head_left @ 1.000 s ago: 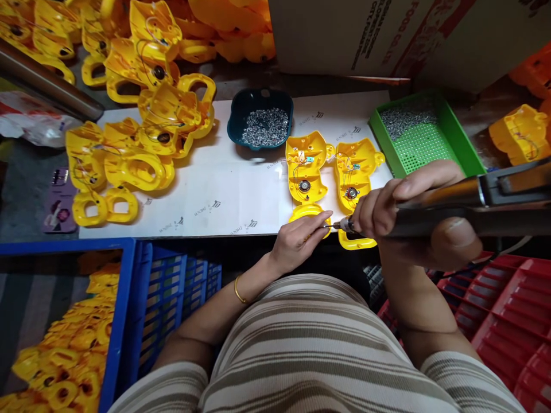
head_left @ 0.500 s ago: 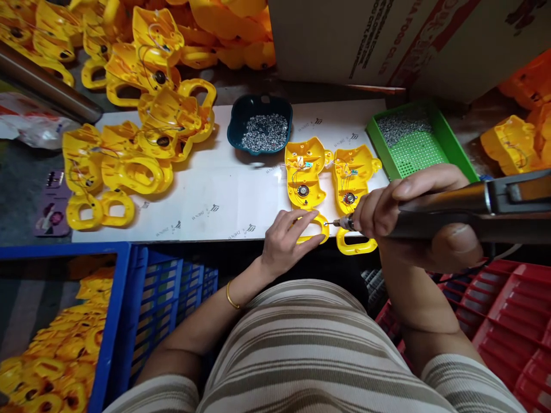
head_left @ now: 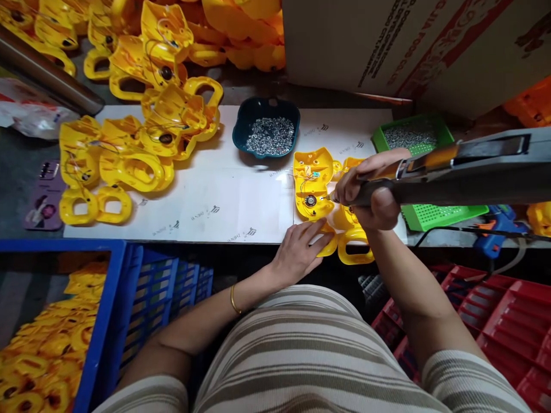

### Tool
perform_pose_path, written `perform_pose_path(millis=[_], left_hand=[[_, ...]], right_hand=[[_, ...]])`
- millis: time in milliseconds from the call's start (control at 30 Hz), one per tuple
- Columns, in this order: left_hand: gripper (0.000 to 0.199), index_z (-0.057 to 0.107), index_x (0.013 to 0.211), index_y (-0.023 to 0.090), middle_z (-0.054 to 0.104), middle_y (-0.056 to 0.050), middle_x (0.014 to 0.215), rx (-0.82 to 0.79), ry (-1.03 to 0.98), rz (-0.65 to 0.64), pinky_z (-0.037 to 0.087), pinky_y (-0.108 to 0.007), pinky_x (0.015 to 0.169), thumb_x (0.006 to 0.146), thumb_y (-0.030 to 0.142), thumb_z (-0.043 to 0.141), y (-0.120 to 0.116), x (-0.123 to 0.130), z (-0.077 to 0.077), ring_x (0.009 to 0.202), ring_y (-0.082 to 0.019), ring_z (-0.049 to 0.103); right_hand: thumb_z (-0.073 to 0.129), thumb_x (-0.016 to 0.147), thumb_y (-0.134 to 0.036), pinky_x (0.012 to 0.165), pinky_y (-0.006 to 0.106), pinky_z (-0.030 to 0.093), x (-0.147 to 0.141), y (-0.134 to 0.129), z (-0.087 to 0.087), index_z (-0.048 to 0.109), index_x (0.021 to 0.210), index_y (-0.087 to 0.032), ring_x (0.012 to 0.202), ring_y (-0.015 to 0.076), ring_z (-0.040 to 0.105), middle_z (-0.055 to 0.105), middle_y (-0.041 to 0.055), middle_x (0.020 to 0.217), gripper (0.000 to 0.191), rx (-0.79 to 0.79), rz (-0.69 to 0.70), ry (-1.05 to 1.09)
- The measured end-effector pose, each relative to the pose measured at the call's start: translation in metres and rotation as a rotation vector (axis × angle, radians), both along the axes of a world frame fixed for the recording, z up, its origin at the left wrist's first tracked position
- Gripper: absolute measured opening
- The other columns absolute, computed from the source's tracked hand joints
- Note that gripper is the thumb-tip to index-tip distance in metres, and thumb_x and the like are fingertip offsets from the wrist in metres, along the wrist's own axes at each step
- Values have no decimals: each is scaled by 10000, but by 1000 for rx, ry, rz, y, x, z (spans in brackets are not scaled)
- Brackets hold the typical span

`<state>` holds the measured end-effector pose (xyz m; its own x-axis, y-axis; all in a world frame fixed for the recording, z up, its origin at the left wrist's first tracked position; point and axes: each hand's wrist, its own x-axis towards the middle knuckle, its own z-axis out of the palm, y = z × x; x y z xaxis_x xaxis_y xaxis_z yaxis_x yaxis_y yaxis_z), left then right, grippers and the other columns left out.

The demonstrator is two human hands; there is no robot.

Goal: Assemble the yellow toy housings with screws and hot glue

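The person's right hand (head_left: 373, 192) was closed firmly around the body of a power screwdriver (head_left: 456, 179), fingers wrapped over it and thumb along its near side. The thin bit pointed toward nine o'clock and ended at the near wired shell (head_left: 313, 163), right beside its round speaker (head_left: 310, 201); whether it touched could not be told. The left hand (head_left: 293, 255) lay palm down with its fingertips on the yellow handle loop (head_left: 329, 245) at that shell's six o'clock, its thumb a little apart from the fingers; how tightly it pressed could not be told. Taking the near wired shell as the clock's centre, a second yellow shell (head_left: 343, 218) lay at three o'clock, partly hidden by the right hand. A dark bowl (head_left: 241, 123) of small metal screws (head_left: 270, 136) stood between ten and eleven, and a green basket (head_left: 467, 211), partly covered by the screwdriver, between two and three. More wired yellow shells (head_left: 123, 143) were heaped toward ten o'clock on the white-covered bench (head_left: 189, 198), with a purple phone case (head_left: 45, 201) at nine. A blue glue gun (head_left: 493, 235) lay between three and four, a red crate (head_left: 508, 321) stood at four, and a blue crate (head_left: 150, 298) at eight.
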<state>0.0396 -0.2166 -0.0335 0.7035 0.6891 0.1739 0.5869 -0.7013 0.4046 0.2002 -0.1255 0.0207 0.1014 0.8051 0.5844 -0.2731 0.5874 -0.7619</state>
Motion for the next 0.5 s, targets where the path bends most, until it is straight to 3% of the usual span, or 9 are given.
perform_pose_path(millis=[500], left_hand=[[564,546,1291,186,486,-159,1419,-70,28,3,462,-443,946,761,222,736,-1,3,8,1202,-311,484]], right_hand=[[635,764,-545,383,293,389,3,-8,-1,509,893,-284,364,129,422,440,-90,475,317,-160,87,-54]])
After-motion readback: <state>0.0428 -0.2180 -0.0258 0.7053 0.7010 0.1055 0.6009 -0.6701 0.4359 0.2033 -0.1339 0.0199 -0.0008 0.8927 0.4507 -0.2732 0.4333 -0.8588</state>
